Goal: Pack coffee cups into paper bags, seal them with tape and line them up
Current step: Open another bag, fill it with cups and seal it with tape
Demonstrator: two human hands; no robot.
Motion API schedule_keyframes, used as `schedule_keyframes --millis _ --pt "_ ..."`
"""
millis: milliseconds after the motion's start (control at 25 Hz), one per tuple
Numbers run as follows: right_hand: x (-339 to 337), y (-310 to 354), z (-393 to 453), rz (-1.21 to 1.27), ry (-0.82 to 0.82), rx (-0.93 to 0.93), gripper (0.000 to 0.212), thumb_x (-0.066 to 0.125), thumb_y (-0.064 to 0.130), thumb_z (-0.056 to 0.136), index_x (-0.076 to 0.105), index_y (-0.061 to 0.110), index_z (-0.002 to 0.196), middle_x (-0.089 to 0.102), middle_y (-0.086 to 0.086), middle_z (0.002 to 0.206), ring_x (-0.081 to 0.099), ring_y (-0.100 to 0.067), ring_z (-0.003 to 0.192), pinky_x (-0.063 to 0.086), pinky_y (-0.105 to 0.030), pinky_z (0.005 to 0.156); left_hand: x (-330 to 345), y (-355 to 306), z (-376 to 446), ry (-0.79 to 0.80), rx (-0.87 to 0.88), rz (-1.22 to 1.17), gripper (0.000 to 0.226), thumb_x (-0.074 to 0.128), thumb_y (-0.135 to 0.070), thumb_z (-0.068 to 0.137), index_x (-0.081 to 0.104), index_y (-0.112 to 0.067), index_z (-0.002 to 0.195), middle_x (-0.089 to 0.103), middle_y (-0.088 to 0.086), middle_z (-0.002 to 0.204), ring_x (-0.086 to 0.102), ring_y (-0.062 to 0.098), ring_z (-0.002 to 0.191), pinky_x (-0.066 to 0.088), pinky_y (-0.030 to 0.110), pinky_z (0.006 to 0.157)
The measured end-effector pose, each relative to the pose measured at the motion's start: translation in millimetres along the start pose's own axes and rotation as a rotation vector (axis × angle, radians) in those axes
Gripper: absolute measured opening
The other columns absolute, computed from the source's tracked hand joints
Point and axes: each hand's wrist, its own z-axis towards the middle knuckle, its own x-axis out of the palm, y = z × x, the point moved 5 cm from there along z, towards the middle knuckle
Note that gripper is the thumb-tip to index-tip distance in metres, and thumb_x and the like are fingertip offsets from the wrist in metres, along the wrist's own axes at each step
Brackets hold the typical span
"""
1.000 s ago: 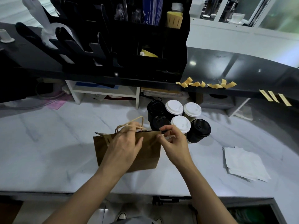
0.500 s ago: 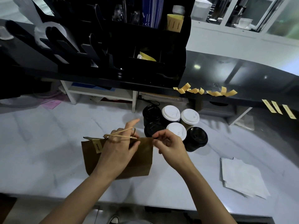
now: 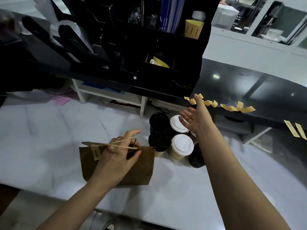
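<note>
We note dim overhead light, glare spots on the dark shelf (image 3: 249,83), soft shadows on the bench (image 3: 49,138), and wide-angle bending at edges.

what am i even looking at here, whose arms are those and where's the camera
There is no machine here. The arms belong to a person, and the camera sits on their head, looking forward and down, so you see roughly what they see.

On the marble counter stands a brown paper bag, closed at the top. The left hand holds the bag's top edge and handles. Behind it is a cluster of coffee cups with black and white lids.

The right hand is open, holds nothing and reaches toward yellow tape strips stuck along the dark shelf edge, probably to take one and seal the bag.
</note>
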Motion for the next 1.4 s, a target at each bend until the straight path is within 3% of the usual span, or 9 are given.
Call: schedule_keyframes --millis 120,200,320,480,600,800,1040,1240,1400 --pt "9.1 7.3 12.4 0.008 -0.002 0.011 0.050 0.070 0.045 0.092 0.064 0.006 0.122 0.069 -0.010 0.115 0.069 -0.023 0.099 0.059 -0.039 0.086 -0.2 -1.3 0.3 -0.003 -0.002 0.012 0.054 0.074 -0.026 0.087 0.048 -0.040 0.132 0.062 -0.024 0.105 0.058 0.008 0.102 0.053 0.037 0.089" --pt "12.3 10.1 16.4 0.046 -0.044 0.000 0.039 0.069 0.038 0.093 0.067 0.004 0.114 0.069 -0.007 0.102 0.068 -0.023 0.091 0.058 -0.036 0.088 -0.7 -1.2 0.2 -0.013 -0.001 0.018 0.061 0.075 -0.026 0.086 0.044 -0.042 0.137 0.062 -0.025 0.099 0.058 0.008 0.100 0.053 0.035 0.088" --pt "13.5 11.5 19.7 0.094 -0.107 -0.002 0.018 0.064 0.020 0.097 0.063 0.005 0.107 0.063 -0.004 0.080 0.064 -0.022 0.081 0.057 -0.032 0.079 -0.6 0.2 0.3 -0.015 0.000 0.032 0.061 0.074 -0.027 0.086 0.044 -0.042 0.137 0.062 -0.023 0.100 0.058 0.007 0.100 0.054 0.035 0.086" --pt "13.7 9.4 18.5 0.089 -0.076 0.031 0.006 0.061 0.013 0.098 0.062 0.007 0.099 0.064 -0.001 0.079 0.064 -0.016 0.072 0.053 -0.029 0.068 -1.1 1.3 0.5 -0.015 -0.004 0.050 0.056 0.074 -0.028 0.085 0.046 -0.042 0.132 0.062 -0.021 0.102 0.058 0.008 0.100 0.056 0.035 0.084" --pt "12.5 9.1 15.2 0.104 -0.067 0.048 0.008 0.062 0.014 0.097 0.063 0.009 0.091 0.065 0.000 0.076 0.063 -0.013 0.068 0.051 -0.027 0.064 -0.4 1.4 2.0 0.005 0.006 0.056 0.044 0.071 -0.030 0.086 0.048 -0.041 0.122 0.062 -0.019 0.113 0.059 0.009 0.102 0.057 0.037 0.084" --pt "13.3 8.1 5.6 0.105 -0.027 0.040 0.013 0.063 0.015 0.093 0.065 0.008 0.103 0.064 0.002 0.069 0.061 -0.012 0.066 0.049 -0.025 0.065 -0.8 1.7 4.6 0.008 0.014 0.058 0.044 0.071 -0.030 0.086 0.047 -0.041 0.122 0.063 -0.017 0.110 0.060 0.008 0.101 0.058 0.035 0.082" --pt "7.2 -15.8 -22.0 -0.060 0.028 -0.029 0.016 0.070 0.026 0.093 0.072 0.012 0.101 0.071 0.001 0.082 0.065 -0.012 0.067 0.049 -0.027 0.061 -2.9 1.0 5.0 0.001 0.016 0.066 0.046 0.071 -0.030 0.089 0.047 -0.039 0.126 0.065 -0.015 0.100 0.062 0.009 0.098 0.059 0.036 0.081" --pt "-0.8 -49.4 -53.3 -0.240 0.053 -0.031 0.011 0.076 0.021 0.090 0.077 0.013 0.098 0.079 -0.001 0.091 0.064 -0.013 0.076 0.051 -0.029 0.070 -3.6 1.7 6.9 0.004 0.003 0.084 0.038 0.068 -0.030 0.092 0.051 -0.037 0.125 0.066 -0.012 0.099 0.061 0.012 0.098 0.056 0.037 0.081" --pt "-0.4 -77.0 -90.8 -0.313 0.127 -0.065 0.007 0.079 0.015 0.087 0.083 0.019 0.090 0.079 -0.012 0.097 0.061 -0.012 0.070 0.048 -0.033 0.072 -3.5 -0.7 8.0 0.025 0.000 0.091 0.040 0.068 -0.029 0.092 0.050 -0.038 0.126 0.067 -0.010 0.098 0.061 0.014 0.098 0.056 0.037 0.080"
